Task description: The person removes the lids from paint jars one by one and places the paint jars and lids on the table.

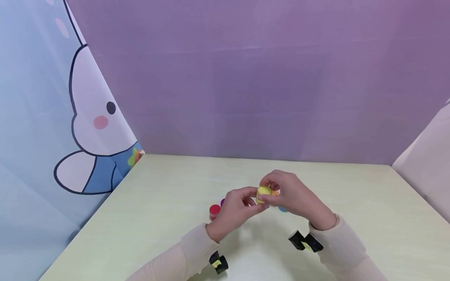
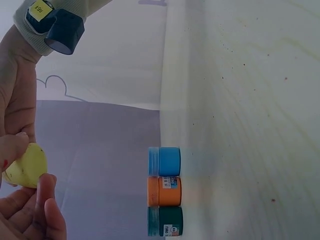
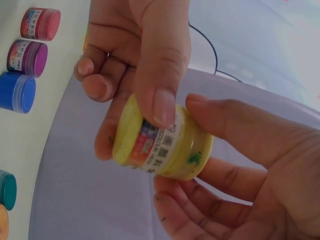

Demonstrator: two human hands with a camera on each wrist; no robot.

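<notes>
Between my two hands, above the table, is a small yellow paint jar (image 1: 263, 191) with a printed label. My left hand (image 1: 239, 207) grips it round the labelled side; in the right wrist view its thumb lies across the label. At the other end of the jar (image 3: 187, 150), the thumb and fingers of my right hand (image 1: 288, 193) pinch it. A green smear marks this end, and green specks show on the right fingertips (image 3: 162, 200). Seen from the left wrist, the jar (image 2: 30, 167) is partly covered by fingers.
Red (image 3: 42, 24), purple (image 3: 30, 58) and dark blue (image 3: 19, 93) paint jars stand in a row on the table's left side. Light blue (image 2: 167, 161), orange (image 2: 167, 191) and green (image 2: 167, 221) jars stand to the right. A purple cloth (image 1: 267, 97) hangs behind the table (image 1: 168, 187).
</notes>
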